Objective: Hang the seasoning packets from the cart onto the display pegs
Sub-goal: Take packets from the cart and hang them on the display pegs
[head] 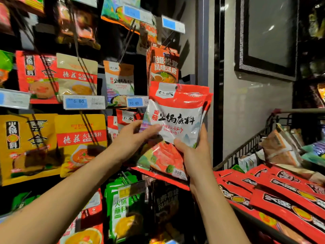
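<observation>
2 hands on: right hand (193,155) grips the packets (175,120) low, left hand (133,136) pinches their left edge, left of the cart (246,152). Level the hole (176,88), then hook squarely by the matching packs (125,118).

counts: 2 hands, left hand (135,136) and right hand (191,154). held packets (175,118): stacked, at least 2 going by the edges at the right, exact number can't tell. blue price tags (84,102): 5 in view. yellow price tag (131,191): 1. cart (246,152): 1. red packets (284,201) in the cart: at least 5, overlapping, rest hidden. yellow packets (28,147) on the pegs: 2 fronts side by side. green packets (123,208): one bunch, count unclear. framed panel (269,36): 1.
</observation>
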Motion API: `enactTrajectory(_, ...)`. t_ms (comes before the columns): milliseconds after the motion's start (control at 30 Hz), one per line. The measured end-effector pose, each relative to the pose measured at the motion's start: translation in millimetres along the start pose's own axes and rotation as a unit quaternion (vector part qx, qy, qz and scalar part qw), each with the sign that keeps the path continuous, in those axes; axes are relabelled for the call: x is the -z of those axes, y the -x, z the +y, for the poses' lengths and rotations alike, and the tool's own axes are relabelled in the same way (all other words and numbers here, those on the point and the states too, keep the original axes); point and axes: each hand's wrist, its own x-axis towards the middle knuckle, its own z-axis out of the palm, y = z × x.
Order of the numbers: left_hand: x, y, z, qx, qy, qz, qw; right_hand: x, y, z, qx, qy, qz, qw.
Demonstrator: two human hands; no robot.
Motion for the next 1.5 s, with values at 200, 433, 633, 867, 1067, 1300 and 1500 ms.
enactTrajectory(200,5,10,-6,-0.016,-0.119,0.047,0.992,0,3,12,0.014,0.006,-0.042,0.999)
enactTrajectory(433,21,16,-21,0.048,-0.005,0.113,0.992,-10,6,11,0.02,0.033,-0.049,0.998)
enactTrajectory(633,22,22,-20,0.076,0.049,0.141,0.986,-3,-2,15,0.034,0.065,-0.054,0.996)
enactTrajectory(867,22,16,-27,0.12,0.06,0.151,0.979,5,-4,15,0.031,0.093,-0.044,0.994)
enactTrajectory(1067,24,14,-28,0.109,0.027,0.149,0.982,-2,-6,23,0.024,0.1,0.021,0.994)
enactTrajectory(1300,78,20,-41,0.027,-0.097,0.173,0.98,-4,-14,32,0.004,0.096,0.077,0.992)
enactTrajectory(1500,95,28,-41,0.057,-0.143,0.116,0.981,-7,-18,31,0.007,0.096,0.142,0.985)
